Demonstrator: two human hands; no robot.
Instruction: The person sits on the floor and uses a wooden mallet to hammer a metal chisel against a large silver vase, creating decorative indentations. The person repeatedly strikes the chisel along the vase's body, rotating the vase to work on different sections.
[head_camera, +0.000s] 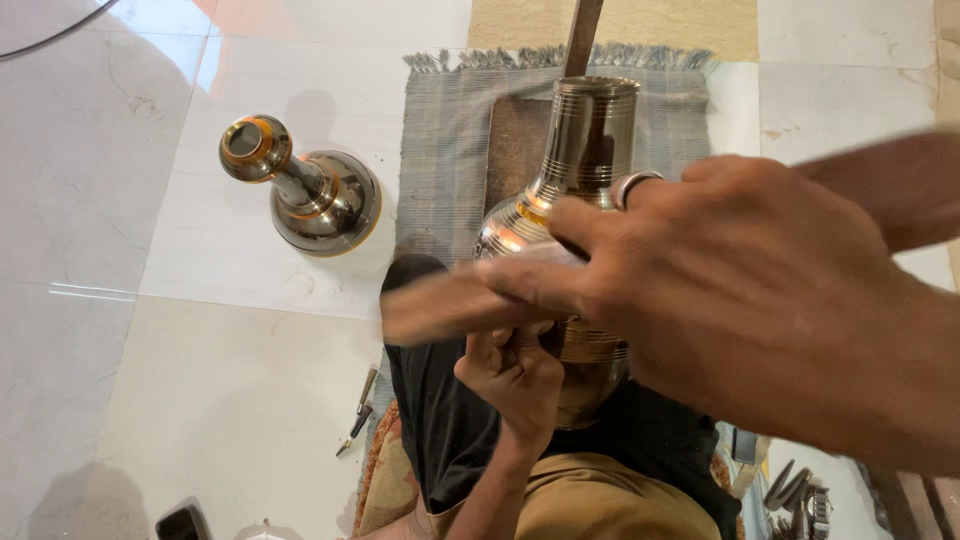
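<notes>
Brass vase (585, 150) upright on my lap over grey mat (450, 150). My left hand (515, 375) closed round its body; right hand (740, 290), fingers spread, blurred across shoulder. Second vase (315, 195) lies on floor (150, 380), already gleaming. Progress unclear.

Second vase (318, 196) lies left of the mat (450, 130)

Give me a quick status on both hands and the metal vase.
Left hand grips the polished brass-banded metal vase from below. Right hand, ring on a finger, lies across its body, motion-blurred. Second matching metal vase stands apart on the tiled floor.
</notes>
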